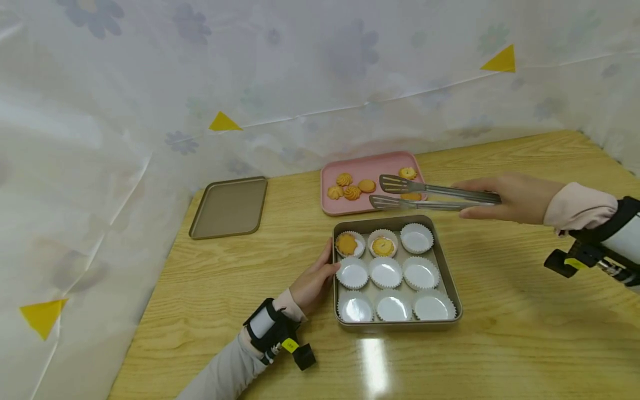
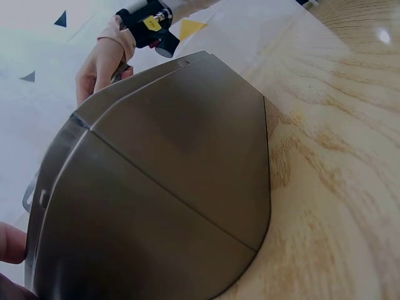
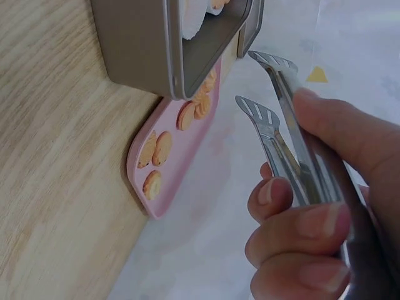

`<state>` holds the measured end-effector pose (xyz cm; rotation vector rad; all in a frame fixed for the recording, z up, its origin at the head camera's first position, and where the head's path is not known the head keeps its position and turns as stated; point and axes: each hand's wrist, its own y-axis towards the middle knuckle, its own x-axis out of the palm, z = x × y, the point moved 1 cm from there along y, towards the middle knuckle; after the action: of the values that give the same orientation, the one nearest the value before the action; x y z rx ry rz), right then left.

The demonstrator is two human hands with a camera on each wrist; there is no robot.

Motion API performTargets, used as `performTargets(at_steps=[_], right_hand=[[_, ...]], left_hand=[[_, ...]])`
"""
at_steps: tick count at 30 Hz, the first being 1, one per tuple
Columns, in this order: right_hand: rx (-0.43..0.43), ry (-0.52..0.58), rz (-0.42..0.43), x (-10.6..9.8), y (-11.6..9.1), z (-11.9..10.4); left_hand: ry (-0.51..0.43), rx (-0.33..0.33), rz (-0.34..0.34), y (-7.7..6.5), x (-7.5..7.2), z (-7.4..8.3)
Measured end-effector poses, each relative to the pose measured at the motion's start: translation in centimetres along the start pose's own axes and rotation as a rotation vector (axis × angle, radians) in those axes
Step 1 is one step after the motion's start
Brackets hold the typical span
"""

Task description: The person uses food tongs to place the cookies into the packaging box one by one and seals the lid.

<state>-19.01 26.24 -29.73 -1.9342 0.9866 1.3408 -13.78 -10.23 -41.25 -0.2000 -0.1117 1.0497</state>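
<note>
My right hand (image 1: 525, 197) grips steel tongs (image 3: 294, 134) with slotted ends, held above the pink tray (image 1: 330, 209); the tong arms stand apart, nothing between their tips. Several cookies (image 1: 352, 193), some swirled, some round, lie on that tray. A deep metal baking pan (image 1: 400, 326) stands in front of it, with rows of white fluted cups (image 1: 386, 272) inside. At the back row, one cup holds an orange cookie (image 1: 346, 244) and the middle one a pale-centred cookie (image 1: 383, 246). My left hand (image 1: 311, 282) holds the pan's left wall, thumb at the rim.
A shallow brown metal tray (image 1: 230, 208) lies at the table's back left. Behind the wooden table (image 1: 240, 278) hangs a pale flowered sheet (image 1: 300, 66) with yellow triangles on it. Black cameras are strapped to both wrists.
</note>
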Motion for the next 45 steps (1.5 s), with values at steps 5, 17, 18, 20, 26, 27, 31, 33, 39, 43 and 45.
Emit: performTargets(at_steps=[5, 17, 18, 20, 26, 27, 31, 33, 39, 43, 45], right_hand=[[0.034, 0.014, 0.018, 0.0, 1.0, 0.6], [0.126, 0.039, 0.019, 1.0, 3.2, 2.5], [0.132, 0.040, 0.016, 1.1, 3.3, 2.7], [0.138, 0.040, 0.005, 1.3, 3.6, 3.1], [0.134, 0.040, -0.016, 1.9, 4.1, 3.9], [0.135, 0.039, -0.018, 2.0, 4.2, 4.0], [0.135, 0.020, -0.024, 2.3, 4.6, 4.1], [0.128, 0.001, -0.021, 2.3, 4.7, 4.1], [0.117, -0.013, -0.014, 2.6, 4.8, 4.4], [0.111, -0.020, -0.004, 2.8, 5.0, 4.6], [0.109, -0.024, -0.002, 2.9, 5.0, 4.7]], left_hand=[[-0.001, -0.003, 0.004, 0.0, 0.0, 0.0], [-0.047, 0.005, 0.001, 0.1, 0.1, 0.1], [-0.049, 0.008, 0.002, 0.1, 0.1, 0.0], [-0.060, 0.009, 0.004, 0.1, 0.2, 0.0], [-0.088, 0.008, 0.001, 0.2, 0.3, -0.3], [-0.084, 0.010, 0.003, 0.2, 0.3, -0.3], [-0.087, 0.010, 0.002, 0.2, 0.3, -0.4], [-0.092, 0.010, 0.000, 0.2, 0.3, -0.4], [-0.097, 0.006, -0.005, 0.2, 0.3, -0.3], [-0.076, -0.012, 0.008, 0.2, 0.3, -0.2], [-0.069, -0.016, 0.009, 0.2, 0.3, -0.2]])
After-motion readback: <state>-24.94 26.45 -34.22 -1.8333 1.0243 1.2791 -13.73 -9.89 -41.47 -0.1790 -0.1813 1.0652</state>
